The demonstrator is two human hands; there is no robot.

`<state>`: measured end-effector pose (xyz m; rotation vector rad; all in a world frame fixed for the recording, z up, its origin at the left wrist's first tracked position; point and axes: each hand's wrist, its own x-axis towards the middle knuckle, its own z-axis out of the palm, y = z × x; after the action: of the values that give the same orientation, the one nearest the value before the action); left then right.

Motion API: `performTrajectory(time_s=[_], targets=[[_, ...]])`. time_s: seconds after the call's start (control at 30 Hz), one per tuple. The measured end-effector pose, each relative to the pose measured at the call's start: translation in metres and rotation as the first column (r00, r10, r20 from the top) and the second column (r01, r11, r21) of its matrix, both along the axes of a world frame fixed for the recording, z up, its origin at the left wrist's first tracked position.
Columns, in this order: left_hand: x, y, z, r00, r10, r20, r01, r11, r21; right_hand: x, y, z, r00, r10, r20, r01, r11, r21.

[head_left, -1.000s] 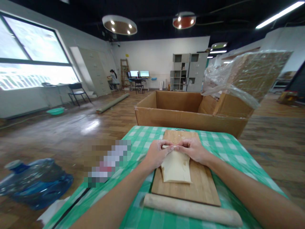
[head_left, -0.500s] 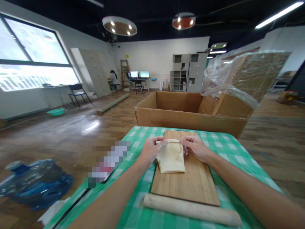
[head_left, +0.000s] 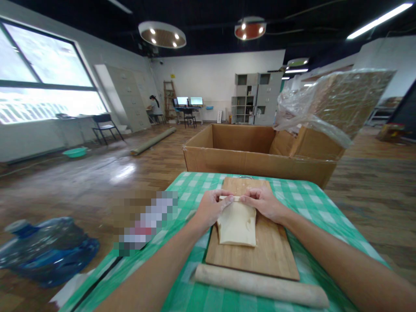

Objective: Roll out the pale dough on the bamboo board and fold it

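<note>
Since the frame half a second ago, the dough (head_left: 236, 227) has slid toward the near side of the cutting board (head_left: 276, 249), and the two hands have drawn closer together at its far edge. The left hand (head_left: 212, 208) pinches the left part of that edge between thumb and fingers; the right hand (head_left: 266, 205) pinches it just to the right, with a narrow bit of dough showing between the two thumbs. White powder marks the fingers. The dough is a pale, flat sheet, lying over the middle of the board, with its near edge nearly straight and a small ragged spot toward its right side.

The wooden board runs from near to far on the green-and-white checked tabletop (head_left: 312, 208), a metal ring (head_left: 246, 177) at its far end. Just beside the board's near edge lies a rolling pin (head_left: 261, 286), its right end closer to the near side than its left. On the left of the tabletop is an object (head_left: 149, 221) too pixelated to make out.

Beyond the far edge stands a big open cardboard box (head_left: 256, 160), with clear plastic wrap (head_left: 300, 97) over its right part. A large blue water bottle (head_left: 48, 253) lies on its side to the left of the tabletop. Far off, a person (head_left: 154, 106) sits near a wooden ladder (head_left: 169, 99).
</note>
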<state>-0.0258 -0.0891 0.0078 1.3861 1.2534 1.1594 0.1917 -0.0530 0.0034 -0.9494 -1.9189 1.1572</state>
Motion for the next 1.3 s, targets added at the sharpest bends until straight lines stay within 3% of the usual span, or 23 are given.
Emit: performTrajectory(time_s=[0.2, 0.3, 0.47, 0.6, 0.7, 0.83, 0.97, 1.13, 1.23, 1.3], targets=[[-0.002, 0.005, -0.004, 0.964, -0.077, 0.253, 0.100, 0.992, -0.080, -0.001, 0.002, -0.005, 0.993, -0.041, -0.112, 0.034, 0.997, -0.062], [-0.003, 0.004, -0.006, 0.964, -0.080, 0.255, 0.106, 0.990, -0.091, -0.002, 0.001, -0.003, 0.991, -0.006, -0.131, -0.007, 0.995, -0.102], [0.001, 0.000, -0.003, 0.955, -0.092, 0.282, 0.123, 0.988, -0.094, -0.002, -0.001, 0.000, 1.000, 0.013, -0.026, -0.014, 0.999, -0.036], [0.001, 0.002, -0.002, 0.928, -0.133, 0.347, 0.184, 0.976, -0.118, -0.002, 0.000, -0.002, 0.996, -0.035, -0.087, 0.031, 0.998, -0.047], [-0.001, 0.004, -0.005, 0.948, -0.173, 0.266, 0.209, 0.971, -0.113, -0.003, 0.000, -0.002, 0.988, -0.049, -0.146, 0.034, 0.994, -0.104], [-0.002, 0.004, -0.008, 0.972, -0.138, 0.192, 0.156, 0.985, -0.079, -0.002, -0.001, 0.000, 0.994, -0.005, -0.105, -0.008, 0.992, -0.125], [0.000, 0.003, -0.006, 0.969, -0.097, 0.229, 0.111, 0.992, -0.052, 0.001, -0.001, -0.001, 0.997, 0.023, -0.075, -0.034, 0.988, -0.149], [-0.003, 0.007, -0.006, 0.936, -0.028, 0.351, 0.055, 0.996, -0.067, 0.005, 0.003, 0.000, 0.960, 0.050, -0.275, -0.158, 0.908, -0.387], [-0.007, 0.009, -0.006, 0.903, 0.033, 0.429, 0.018, 0.993, -0.114, 0.007, 0.004, 0.005, 0.917, 0.079, -0.391, -0.255, 0.870, -0.423], [-0.008, 0.010, -0.005, 0.878, 0.070, 0.474, 0.006, 0.988, -0.156, 0.007, 0.004, 0.007, 0.912, 0.082, -0.401, -0.257, 0.878, -0.403]])
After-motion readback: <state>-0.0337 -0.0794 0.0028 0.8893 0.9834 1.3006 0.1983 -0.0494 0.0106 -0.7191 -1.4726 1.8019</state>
